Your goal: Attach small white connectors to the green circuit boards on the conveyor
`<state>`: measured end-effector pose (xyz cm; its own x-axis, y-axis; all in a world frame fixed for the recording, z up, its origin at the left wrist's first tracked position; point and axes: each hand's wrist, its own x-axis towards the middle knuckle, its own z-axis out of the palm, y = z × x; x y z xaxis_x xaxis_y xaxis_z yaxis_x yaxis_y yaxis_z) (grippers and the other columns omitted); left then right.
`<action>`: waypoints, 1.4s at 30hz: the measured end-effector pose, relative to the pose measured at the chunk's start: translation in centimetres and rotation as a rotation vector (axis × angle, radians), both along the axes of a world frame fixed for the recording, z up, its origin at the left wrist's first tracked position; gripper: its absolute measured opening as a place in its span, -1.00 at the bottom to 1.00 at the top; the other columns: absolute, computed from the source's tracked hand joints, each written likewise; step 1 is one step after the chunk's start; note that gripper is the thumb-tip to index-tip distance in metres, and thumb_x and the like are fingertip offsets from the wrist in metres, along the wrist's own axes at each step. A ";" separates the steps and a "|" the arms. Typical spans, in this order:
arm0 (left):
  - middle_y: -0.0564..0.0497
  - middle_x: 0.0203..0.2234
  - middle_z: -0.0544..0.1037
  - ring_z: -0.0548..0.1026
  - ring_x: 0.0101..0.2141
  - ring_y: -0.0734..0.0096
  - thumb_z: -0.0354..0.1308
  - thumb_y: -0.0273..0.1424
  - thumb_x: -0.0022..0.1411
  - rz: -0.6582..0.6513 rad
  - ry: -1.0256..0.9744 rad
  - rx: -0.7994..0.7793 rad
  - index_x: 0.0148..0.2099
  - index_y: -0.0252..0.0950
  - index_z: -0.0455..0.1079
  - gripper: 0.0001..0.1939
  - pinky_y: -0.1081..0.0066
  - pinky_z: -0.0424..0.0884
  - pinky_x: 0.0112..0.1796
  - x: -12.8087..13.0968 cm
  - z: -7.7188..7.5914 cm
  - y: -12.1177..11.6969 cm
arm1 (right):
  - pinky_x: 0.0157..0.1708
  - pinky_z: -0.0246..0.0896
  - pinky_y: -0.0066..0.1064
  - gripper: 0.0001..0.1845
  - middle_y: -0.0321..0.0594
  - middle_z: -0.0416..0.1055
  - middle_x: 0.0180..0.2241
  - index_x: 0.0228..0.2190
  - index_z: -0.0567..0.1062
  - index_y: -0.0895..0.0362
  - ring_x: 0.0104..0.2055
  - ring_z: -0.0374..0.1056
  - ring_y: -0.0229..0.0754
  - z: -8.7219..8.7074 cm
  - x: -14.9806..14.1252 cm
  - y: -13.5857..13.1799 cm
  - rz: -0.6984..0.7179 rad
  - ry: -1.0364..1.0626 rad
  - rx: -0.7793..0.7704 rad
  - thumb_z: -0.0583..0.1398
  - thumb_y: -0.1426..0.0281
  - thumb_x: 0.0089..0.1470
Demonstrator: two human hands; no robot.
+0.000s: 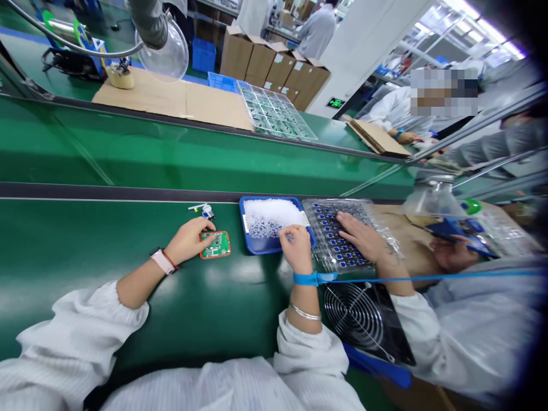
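White ribbed cleanroom sleeves (72, 342) are worn on both arms nearest the camera. The left hand (188, 241) is laid, fingers together, on a green circuit board (216, 245) in an orange frame, on a green conveyor belt (64, 240). The right hand (295, 248), circled by a blue wrist strap (312, 278) and a silver bangle (305, 312), is curled at a blue plastic tray (257, 246) heaped with small white pieces (269, 216); whether either hand grips anything cannot be told. A co-worker's hand (359, 234) is spread over a clear blister tray (329, 262) of blue components. Brown cardboard cartons (274, 65) are lined up beyond.
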<state>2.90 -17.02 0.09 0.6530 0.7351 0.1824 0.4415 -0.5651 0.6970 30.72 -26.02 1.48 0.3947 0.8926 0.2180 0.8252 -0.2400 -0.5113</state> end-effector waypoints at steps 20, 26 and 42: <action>0.01 -0.36 0.54 0.47 -0.33 0.39 0.06 -0.36 0.20 0.019 -0.147 -0.124 -0.27 -0.29 0.44 -0.84 0.40 0.34 -0.27 0.5 0.3 -0.3 | -0.06 0.16 -0.22 -0.85 -0.12 0.28 -0.26 -0.49 0.33 0.09 -0.11 0.24 -0.12 0.0 -7.6 1.6 0.401 0.257 0.187 0.04 0.40 0.10; 0.00 -0.39 0.55 0.47 -0.33 0.37 0.07 -0.38 0.19 0.018 -0.192 -0.139 -0.33 -0.30 0.46 -0.84 0.39 0.34 -0.26 0.6 0.2 -0.3 | -0.04 0.17 -0.23 -0.87 -0.13 0.25 -0.25 -0.48 0.32 0.09 -0.08 0.23 -0.12 -1.7 -12.2 2.7 0.454 0.408 0.170 0.04 0.43 0.09; 0.00 -0.45 0.55 0.48 -0.40 0.37 0.14 -0.44 0.03 0.116 0.113 -0.225 -0.47 -0.33 0.47 -0.89 0.44 0.33 -0.33 1.1 0.7 0.8 | -0.14 0.19 -0.25 -0.84 -0.17 0.23 -0.36 -0.57 0.27 0.11 -0.21 0.23 -0.16 -3.5 -11.6 3.6 0.448 0.350 0.047 0.06 0.53 0.00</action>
